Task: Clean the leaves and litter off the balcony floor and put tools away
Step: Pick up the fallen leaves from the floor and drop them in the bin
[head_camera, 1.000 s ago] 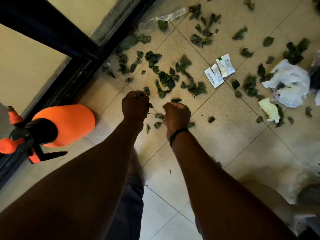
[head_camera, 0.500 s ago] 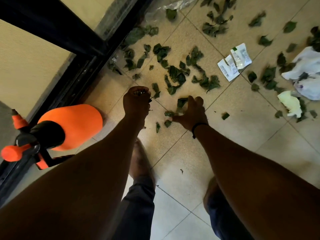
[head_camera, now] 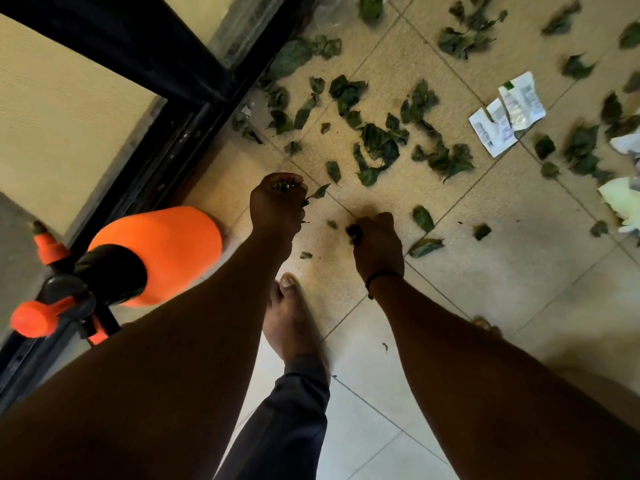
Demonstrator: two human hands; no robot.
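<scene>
Down near the tiled floor, both hands were curled around leaves. The left hand was closed in a fist over a small bunch of leaves, with one leaf poking out to its right. The right hand, wearing a dark wristband, had its fingers bent down against the tile, pinching what looked like a dark crumpled leaf, though blur made that hard to confirm. Most of the scattered leaves lay on the tiles beyond the hands, spreading towards the black door frame. Torn white paper packets sat among them at the upper right, and crumpled white litter lay at the right edge. An orange spray bottle lay on its side to the left, beside the frame. A bare foot stood between the forearms.
</scene>
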